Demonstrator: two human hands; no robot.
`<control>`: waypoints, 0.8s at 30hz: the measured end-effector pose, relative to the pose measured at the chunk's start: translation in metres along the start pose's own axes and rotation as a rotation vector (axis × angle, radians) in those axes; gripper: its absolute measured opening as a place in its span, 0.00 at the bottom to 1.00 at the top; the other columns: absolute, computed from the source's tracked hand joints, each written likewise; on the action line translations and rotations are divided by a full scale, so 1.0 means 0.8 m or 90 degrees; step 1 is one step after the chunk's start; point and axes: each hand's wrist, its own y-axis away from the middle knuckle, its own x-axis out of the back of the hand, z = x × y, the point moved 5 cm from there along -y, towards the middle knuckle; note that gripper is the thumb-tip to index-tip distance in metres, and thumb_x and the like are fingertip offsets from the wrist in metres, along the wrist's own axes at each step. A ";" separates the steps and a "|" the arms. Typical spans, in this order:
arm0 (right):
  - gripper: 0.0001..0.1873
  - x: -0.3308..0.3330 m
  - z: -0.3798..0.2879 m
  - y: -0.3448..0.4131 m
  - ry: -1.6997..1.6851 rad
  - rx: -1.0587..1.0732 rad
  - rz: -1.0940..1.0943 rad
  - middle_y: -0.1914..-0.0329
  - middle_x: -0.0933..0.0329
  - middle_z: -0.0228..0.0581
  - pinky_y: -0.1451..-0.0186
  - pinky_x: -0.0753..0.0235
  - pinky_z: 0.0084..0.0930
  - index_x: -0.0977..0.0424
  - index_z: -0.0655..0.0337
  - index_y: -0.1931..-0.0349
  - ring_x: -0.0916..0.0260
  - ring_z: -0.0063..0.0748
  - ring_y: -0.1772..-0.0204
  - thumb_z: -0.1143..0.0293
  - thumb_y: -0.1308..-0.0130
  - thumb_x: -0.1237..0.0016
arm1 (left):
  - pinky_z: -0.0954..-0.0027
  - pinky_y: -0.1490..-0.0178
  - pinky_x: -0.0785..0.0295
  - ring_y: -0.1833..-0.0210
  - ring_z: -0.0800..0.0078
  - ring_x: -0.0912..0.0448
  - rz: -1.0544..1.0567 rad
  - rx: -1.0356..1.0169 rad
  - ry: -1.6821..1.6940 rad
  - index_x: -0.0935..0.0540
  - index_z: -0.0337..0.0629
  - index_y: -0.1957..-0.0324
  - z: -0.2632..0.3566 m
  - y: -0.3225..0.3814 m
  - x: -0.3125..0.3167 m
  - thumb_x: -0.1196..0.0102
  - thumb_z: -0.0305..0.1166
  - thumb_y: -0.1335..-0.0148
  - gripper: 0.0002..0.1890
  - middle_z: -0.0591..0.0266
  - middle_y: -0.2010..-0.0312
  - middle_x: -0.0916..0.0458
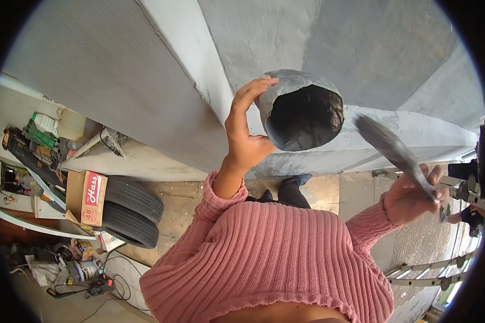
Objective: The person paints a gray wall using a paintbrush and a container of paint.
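Observation:
My left hand (244, 123) grips a round, hollow grey vessel (307, 78) by its left side. The thumb is near its lower rim and the fingers reach over the top. The vessel's wide, uneven mouth faces me, and its inside is dark with wet-looking patches. To the right, my right hand (414, 198) holds a long, flat, grey-smeared tool (392, 149). Motion blurs the tool, so I cannot tell whether it is a brush or a trowel. Its tip points up and left toward the vessel, apart from it.
A grey plastered wall (347, 48) with a pale ledge (388, 127) rises before me. At left are two tires (133, 214), a cardboard box (79, 198), a green-capped bottle (44, 125) and tangled cables (117, 282). Ladders (428, 268) and part of another person (464, 218) are at right.

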 end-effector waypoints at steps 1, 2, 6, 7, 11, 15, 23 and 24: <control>0.13 -0.021 0.004 0.000 0.008 0.001 -0.130 0.63 0.36 0.40 0.60 0.18 0.27 0.33 0.60 0.65 0.29 0.37 0.63 0.61 0.42 0.53 | 0.63 0.46 0.34 0.50 0.58 0.28 -0.017 -0.010 -0.005 0.34 0.37 0.52 -0.004 0.002 -0.003 0.31 0.27 0.66 0.35 0.52 0.55 0.26; 0.12 -0.033 0.009 0.003 0.051 -0.010 -0.166 0.60 0.34 0.43 0.67 0.22 0.29 0.31 0.60 0.68 0.30 0.33 0.65 0.62 0.45 0.50 | 0.63 0.46 0.34 0.50 0.58 0.29 -0.034 -0.021 -0.009 0.34 0.38 0.52 -0.005 0.004 -0.006 0.31 0.27 0.66 0.35 0.52 0.55 0.26; 0.11 -0.072 0.037 0.007 0.280 0.064 -0.343 0.62 0.27 0.44 0.73 0.33 0.25 0.29 0.58 0.72 0.33 0.28 0.70 0.63 0.51 0.46 | 0.63 0.46 0.34 0.49 0.59 0.29 -0.034 0.001 -0.003 0.33 0.38 0.53 -0.010 0.011 -0.003 0.31 0.27 0.67 0.35 0.54 0.55 0.26; 0.11 -0.088 0.044 0.008 0.417 0.071 -0.396 0.64 0.25 0.41 0.73 0.37 0.24 0.28 0.56 0.73 0.36 0.27 0.71 0.62 0.54 0.45 | 0.63 0.46 0.34 0.49 0.59 0.29 -0.043 -0.002 -0.011 0.32 0.39 0.53 -0.011 0.013 -0.003 0.31 0.27 0.67 0.35 0.55 0.55 0.26; 0.13 -0.110 0.068 0.013 0.682 0.014 -0.456 0.69 0.21 0.26 0.70 0.41 0.21 0.26 0.51 0.75 0.38 0.27 0.72 0.60 0.63 0.43 | 0.63 0.46 0.35 0.49 0.59 0.30 -0.072 0.005 -0.034 0.31 0.40 0.53 -0.016 0.020 0.002 0.31 0.26 0.69 0.34 0.57 0.54 0.26; 0.13 -0.114 0.081 0.006 0.703 -0.027 -0.477 0.70 0.21 0.23 0.68 0.40 0.21 0.27 0.51 0.75 0.38 0.26 0.71 0.61 0.64 0.42 | 0.63 0.45 0.35 0.49 0.60 0.30 -0.079 0.011 -0.038 0.31 0.41 0.53 -0.015 0.021 0.007 0.32 0.26 0.69 0.35 0.59 0.55 0.26; 0.10 -0.085 0.105 0.003 0.404 -0.226 -0.236 0.71 0.23 0.42 0.68 0.35 0.17 0.31 0.64 0.72 0.35 0.23 0.74 0.75 0.53 0.44 | 0.57 0.43 0.38 0.49 0.60 0.29 -0.130 -0.030 -0.061 0.31 0.41 0.55 -0.015 0.026 0.011 0.32 0.27 0.69 0.33 0.59 0.55 0.26; 0.08 -0.081 0.108 0.005 0.374 -0.229 -0.226 0.69 0.25 0.46 0.69 0.33 0.16 0.33 0.66 0.68 0.32 0.24 0.75 0.77 0.47 0.48 | 0.57 0.43 0.38 0.49 0.60 0.29 -0.130 -0.028 -0.061 0.31 0.41 0.55 -0.016 0.027 0.012 0.32 0.27 0.69 0.33 0.59 0.55 0.26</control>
